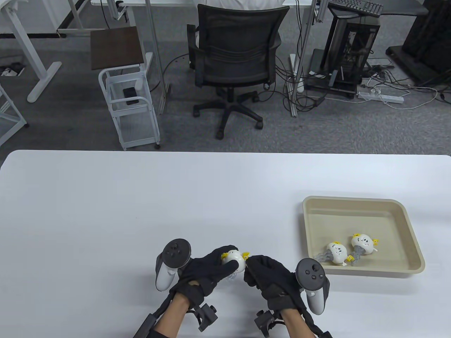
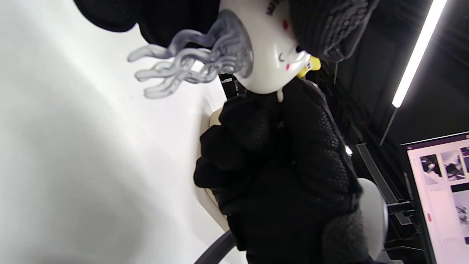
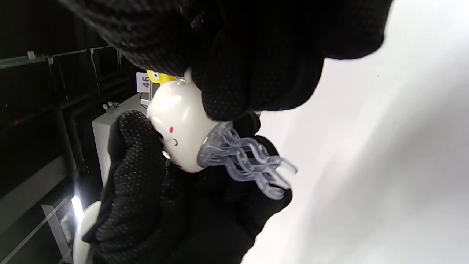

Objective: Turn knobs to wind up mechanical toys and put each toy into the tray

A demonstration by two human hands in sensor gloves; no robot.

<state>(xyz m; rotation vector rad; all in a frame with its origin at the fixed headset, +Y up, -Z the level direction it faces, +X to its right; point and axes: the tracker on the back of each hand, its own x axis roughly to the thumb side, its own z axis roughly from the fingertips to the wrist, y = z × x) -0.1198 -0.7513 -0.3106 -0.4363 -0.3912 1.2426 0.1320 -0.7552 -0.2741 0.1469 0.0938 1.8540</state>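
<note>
A white jellyfish toy point(image 1: 235, 261) with clear grey tentacles point(image 2: 190, 66) and yellow knobs is held above the table near its front edge. My left hand point(image 1: 208, 269) grips its body point(image 3: 176, 121) from the left. My right hand point(image 1: 262, 273) pinches the yellow knob point(image 1: 245, 255) on the toy's right side. Two more jellyfish toys point(image 1: 336, 251) point(image 1: 363, 243) lie in the beige tray point(image 1: 405, 218) at the right, near its front wall.
The white table point(image 1: 141, 211) stretches wide to the left and behind the hands. Beyond its far edge stand an office chair point(image 1: 232, 60), a white trolley point(image 1: 130, 105) and a computer tower point(image 1: 348, 45) on the floor.
</note>
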